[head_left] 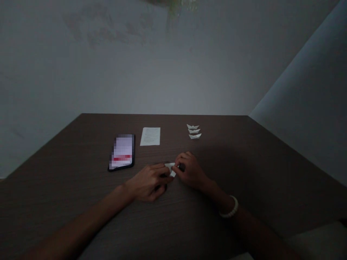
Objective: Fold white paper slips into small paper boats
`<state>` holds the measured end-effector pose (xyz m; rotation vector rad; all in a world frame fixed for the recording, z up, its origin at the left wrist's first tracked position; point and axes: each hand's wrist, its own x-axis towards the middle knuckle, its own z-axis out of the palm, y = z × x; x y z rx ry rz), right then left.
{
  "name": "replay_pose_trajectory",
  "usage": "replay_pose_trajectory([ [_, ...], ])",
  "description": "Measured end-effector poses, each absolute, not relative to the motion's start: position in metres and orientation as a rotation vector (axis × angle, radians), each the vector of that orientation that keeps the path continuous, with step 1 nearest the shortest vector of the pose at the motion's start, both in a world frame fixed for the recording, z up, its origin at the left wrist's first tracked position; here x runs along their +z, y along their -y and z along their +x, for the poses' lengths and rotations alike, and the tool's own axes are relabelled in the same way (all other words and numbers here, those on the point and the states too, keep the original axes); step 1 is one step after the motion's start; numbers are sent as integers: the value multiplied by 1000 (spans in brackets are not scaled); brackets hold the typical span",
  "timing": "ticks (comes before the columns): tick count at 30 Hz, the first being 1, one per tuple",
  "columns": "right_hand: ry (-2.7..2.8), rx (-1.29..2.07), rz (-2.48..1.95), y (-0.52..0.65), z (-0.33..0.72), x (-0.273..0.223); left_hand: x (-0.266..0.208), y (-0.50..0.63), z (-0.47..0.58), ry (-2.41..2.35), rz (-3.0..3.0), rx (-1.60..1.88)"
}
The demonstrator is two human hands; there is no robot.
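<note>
2 bare forearms come into view, no sleeves showing on either one, uncovered from the bottom edge of the picture right up to the hands. The left hand (148,182) wears nothing: no ring to be seen, no watch, no band at the wrist. The right hand (189,170) is bare as well, but its wrist carries 1 pale bracelet (230,208), whitish, looking like a string of small rounded beads, sitting snug around the wrist. The light is dim, so nails and finer marks on the fingers cannot be made out.
</note>
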<state>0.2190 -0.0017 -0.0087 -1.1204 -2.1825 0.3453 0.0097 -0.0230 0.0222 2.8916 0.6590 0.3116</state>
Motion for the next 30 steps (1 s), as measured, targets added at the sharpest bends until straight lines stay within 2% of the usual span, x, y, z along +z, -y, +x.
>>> replay_pose_trajectory([
  [16, 2325, 479, -978, -3, 228, -1, 23, 25, 9, -632, 2764, 497],
  [30, 2343, 644, -836, -9, 235, 1, 20, 26, 5, -648, 2845, 418],
])
